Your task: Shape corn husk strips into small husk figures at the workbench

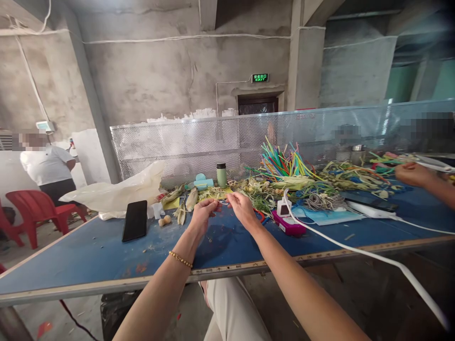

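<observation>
Above the blue surface (227, 248), the left hand (202, 213) and right hand (243, 211) have their fingers (213, 205) pinched together on what looks like a thin pale strand (222, 202), lying crosswise in the small gap between them, neither hand clearly nearer.

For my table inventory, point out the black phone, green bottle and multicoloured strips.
Black phone (134, 221), head view: middle of its dark face.
Green bottle (221, 177), head view: body below the dark lid.
Multicoloured strips (287, 166), head view: middle of the bundle.
</observation>
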